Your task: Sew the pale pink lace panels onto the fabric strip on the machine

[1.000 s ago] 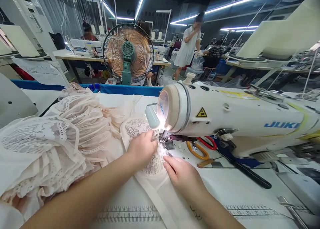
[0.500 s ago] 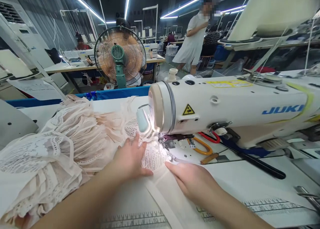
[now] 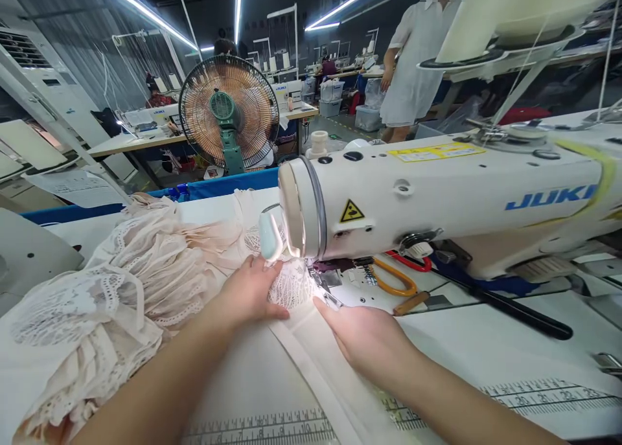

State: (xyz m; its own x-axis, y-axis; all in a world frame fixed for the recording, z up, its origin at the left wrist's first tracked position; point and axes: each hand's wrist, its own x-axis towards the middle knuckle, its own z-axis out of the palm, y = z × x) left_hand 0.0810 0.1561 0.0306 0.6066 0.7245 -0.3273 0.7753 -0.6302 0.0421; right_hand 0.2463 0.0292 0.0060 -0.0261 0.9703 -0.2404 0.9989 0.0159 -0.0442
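My left hand (image 3: 249,294) lies flat, fingers stretched, on the pale lace piece (image 3: 292,288) just left of the needle. My right hand (image 3: 365,337) rests flat, fingers extended, on the plain cream fabric strip (image 3: 311,367) in front of the presser foot (image 3: 324,283). Both hands press the cloth to the table under the head of the white JUKI sewing machine (image 3: 437,199), whose lamp lights the lace.
A heap of peach lace garments (image 3: 111,289) fills the table's left side. Orange- and red-handled scissors (image 3: 396,275) lie behind the needle. Printed rulers (image 3: 272,427) run along the table's front. A standing fan (image 3: 228,114) and a person in white (image 3: 413,63) are beyond the table.
My left hand went from pinching at the needle to lying flat on the lace. The right hand slid a little toward me. The view rose and shifted right.
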